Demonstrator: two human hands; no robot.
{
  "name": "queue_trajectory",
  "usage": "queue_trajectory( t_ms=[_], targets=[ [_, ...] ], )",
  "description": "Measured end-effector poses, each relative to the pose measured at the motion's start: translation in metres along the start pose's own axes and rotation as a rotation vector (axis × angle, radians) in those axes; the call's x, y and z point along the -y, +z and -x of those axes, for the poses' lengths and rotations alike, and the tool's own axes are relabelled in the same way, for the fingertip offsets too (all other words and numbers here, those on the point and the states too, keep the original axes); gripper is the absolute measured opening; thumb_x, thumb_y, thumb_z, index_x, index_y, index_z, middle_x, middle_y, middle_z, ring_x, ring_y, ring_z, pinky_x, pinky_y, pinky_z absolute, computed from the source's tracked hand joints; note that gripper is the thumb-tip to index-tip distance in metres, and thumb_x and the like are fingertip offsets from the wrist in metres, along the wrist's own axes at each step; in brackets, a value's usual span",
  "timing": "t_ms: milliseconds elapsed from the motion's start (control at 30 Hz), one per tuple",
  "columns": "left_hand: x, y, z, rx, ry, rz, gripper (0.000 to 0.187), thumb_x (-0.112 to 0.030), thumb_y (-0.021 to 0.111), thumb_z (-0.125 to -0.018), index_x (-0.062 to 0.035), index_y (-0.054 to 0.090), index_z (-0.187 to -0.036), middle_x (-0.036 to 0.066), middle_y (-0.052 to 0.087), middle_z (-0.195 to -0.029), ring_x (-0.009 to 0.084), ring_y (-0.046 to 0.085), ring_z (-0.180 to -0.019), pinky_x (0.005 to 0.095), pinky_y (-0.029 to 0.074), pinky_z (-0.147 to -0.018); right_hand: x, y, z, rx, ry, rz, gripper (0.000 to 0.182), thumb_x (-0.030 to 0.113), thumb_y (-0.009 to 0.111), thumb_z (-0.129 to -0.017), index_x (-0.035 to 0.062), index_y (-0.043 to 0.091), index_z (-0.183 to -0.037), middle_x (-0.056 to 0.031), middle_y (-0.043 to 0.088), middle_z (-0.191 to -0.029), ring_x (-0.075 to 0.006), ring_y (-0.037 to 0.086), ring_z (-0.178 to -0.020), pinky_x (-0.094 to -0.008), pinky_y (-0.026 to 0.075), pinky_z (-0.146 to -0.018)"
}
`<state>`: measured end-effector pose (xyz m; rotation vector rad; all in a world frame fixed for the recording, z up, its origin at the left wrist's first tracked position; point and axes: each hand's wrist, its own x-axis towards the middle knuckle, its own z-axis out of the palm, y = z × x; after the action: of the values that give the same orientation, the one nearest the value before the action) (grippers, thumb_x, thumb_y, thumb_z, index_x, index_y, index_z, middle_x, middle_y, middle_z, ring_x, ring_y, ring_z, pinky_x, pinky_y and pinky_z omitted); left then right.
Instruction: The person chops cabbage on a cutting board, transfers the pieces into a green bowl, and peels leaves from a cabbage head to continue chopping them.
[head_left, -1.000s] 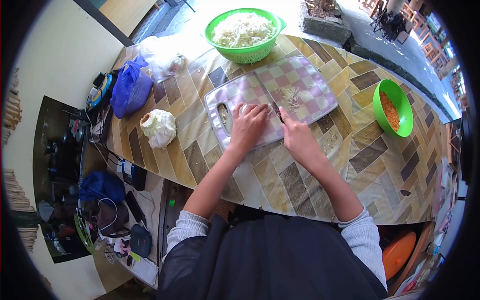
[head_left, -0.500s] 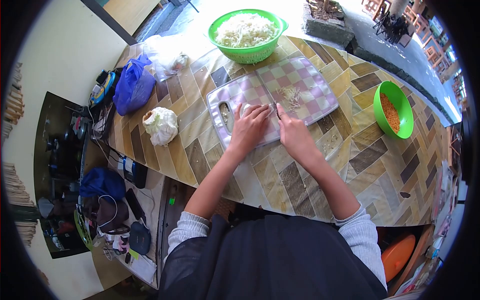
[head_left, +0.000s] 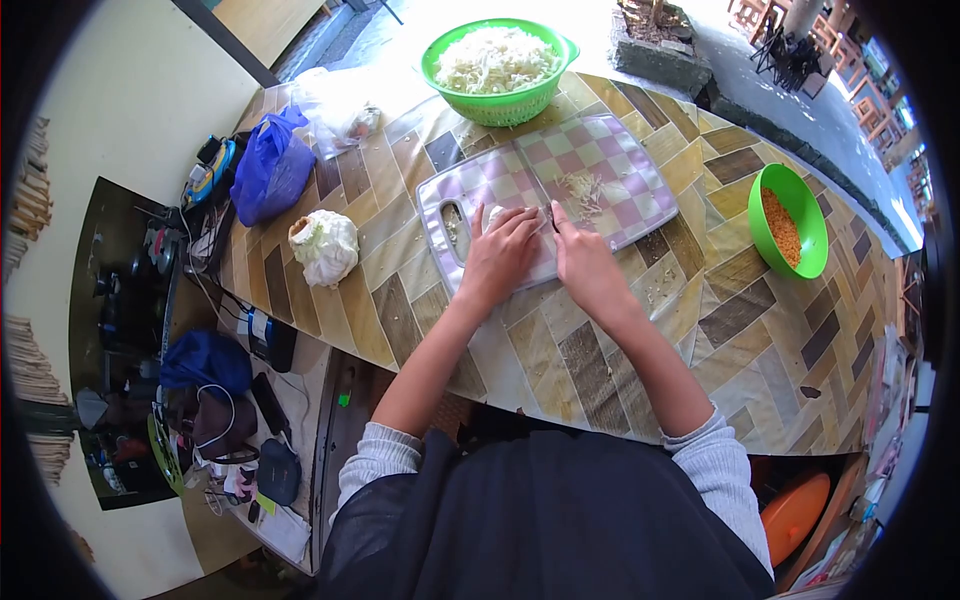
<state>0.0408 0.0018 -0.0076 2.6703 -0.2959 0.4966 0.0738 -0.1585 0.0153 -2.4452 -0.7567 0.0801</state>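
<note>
Colander (head_left: 500, 108) heaped with shreds (head_left: 495, 58); few on board (head_left: 635, 170). Left hand (head_left: 502, 250), fingers bunched, pins uncut piece (head_left: 495, 213). Right hand (head_left: 590, 268) grips knife (head_left: 553, 215). Cabbage (head_left: 328, 250) aside, unshredded.

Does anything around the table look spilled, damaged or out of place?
Pale crumbs lie on the tablecloth, off the cutting board; a dark, ragged mark at lower right breaks the pattern, possibly a tear.

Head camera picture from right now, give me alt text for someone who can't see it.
On a checkered cutting board, a person's left hand presses a pale piece while the right hand holds a knife. Pale shreds lie on the board; a green basket heaped with more stands beyond, a green bowl of orange crumbs to the right.
</note>
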Motion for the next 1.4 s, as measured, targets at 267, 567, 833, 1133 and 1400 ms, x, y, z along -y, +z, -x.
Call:
queue_trajectory(
  t_ms=[267, 567, 833, 1133, 1400],
  targets=[
    [0.000, -0.002, -0.001, 0.023, -0.006, 0.073, 0.026, -0.015, 0.056, -0.091, -0.0083, 0.062, -0.116, 0.004, 0.062, -0.124, 0.0212, 0.052, -0.123, 0.0526, 0.019, -0.114, 0.021, 0.012, 0.026, 0.032, 0.123, 0.169, 0.061, 0.002, 0.050, -0.088, -0.0015, 0.031, -0.145, -0.0255, 0.064, -0.086, -0.0380, 0.067, -0.082, -0.0434, 0.055, -0.070],
    [0.000, -0.001, 0.000, 0.005, -0.012, 0.046, 0.028, -0.017, 0.055, -0.092, -0.0062, 0.062, -0.117, 0.006, 0.062, -0.122, 0.0204, 0.053, -0.121, 0.0525, 0.021, -0.115, 0.009, -0.005, -0.001, 0.022, 0.061, -0.024, 0.060, 0.001, 0.050, -0.086, -0.0027, 0.033, -0.143, -0.0262, 0.064, -0.088, -0.0383, 0.067, -0.083, -0.0434, 0.055, -0.070],
    [0.003, 0.001, -0.001, -0.007, 0.008, 0.087, 0.029, -0.017, 0.054, -0.092, -0.0054, 0.062, -0.118, 0.005, 0.062, -0.124, 0.0206, 0.053, -0.120, 0.0524, 0.021, -0.115, 0.017, 0.015, 0.021, -0.050, 0.099, 0.056, 0.048, 0.008, 0.047, -0.095, -0.0037, 0.037, -0.140, -0.0309, 0.062, -0.084, -0.0440, 0.063, -0.079, -0.0490, 0.051, -0.070],
    [0.001, 0.000, 0.000, -0.021, 0.011, 0.077, 0.030, -0.016, 0.053, -0.092, -0.0038, 0.063, -0.118, 0.007, 0.063, -0.123, 0.0219, 0.054, -0.120, 0.0514, 0.020, -0.116, 0.023, 0.000, 0.014, -0.004, 0.109, -0.013, 0.053, 0.005, 0.048, -0.091, -0.0024, 0.035, -0.142, -0.0285, 0.063, -0.083, -0.0428, 0.064, -0.077, -0.0476, 0.052, -0.069],
    [0.004, 0.001, -0.004, -0.038, -0.033, 0.213, 0.026, -0.009, 0.060, -0.085, -0.0015, 0.065, -0.109, 0.012, 0.064, -0.120, 0.0271, 0.058, -0.113, 0.0508, 0.026, -0.113, 0.019, 0.020, 0.001, 0.011, 0.090, 0.231, 0.059, 0.003, 0.049, -0.088, -0.0024, 0.031, -0.144, -0.0242, 0.064, -0.092, -0.0356, 0.068, -0.081, -0.0397, 0.057, -0.070]
  ],
)
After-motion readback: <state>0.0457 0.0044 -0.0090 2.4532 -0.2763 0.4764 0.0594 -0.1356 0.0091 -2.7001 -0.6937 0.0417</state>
